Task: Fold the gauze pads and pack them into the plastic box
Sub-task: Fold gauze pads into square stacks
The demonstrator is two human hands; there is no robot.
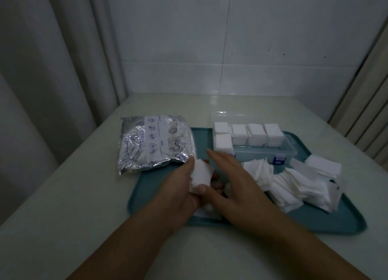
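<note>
At lower centre of the frame, a person's left hand (184, 185) pinches a small stack of folded gauze pads (201, 174) between thumb and fingers, holding it just above the near part of a teal tray (327, 223). The right hand (235, 181) lies flat beside it with fingers straight and relaxed, gripping nothing, its fingertips reaching toward the centre of the frame. Another bit of white gauze shows under the hands, too hidden to make out. To the right, a loose heap of unfolded gauze (294, 185) spreads across the tray. Further back, right of centre, the clear plastic box (287, 151) holds five tight stacks of folded pads, with its front row mostly empty. A silver foil pouch (155, 143) rests on the tray's left edge. The pinched stack looks soft and likely to splay or shed pads if the grip loosens in transit, and the right forearm could sweep the loose heap off the tray.
</note>
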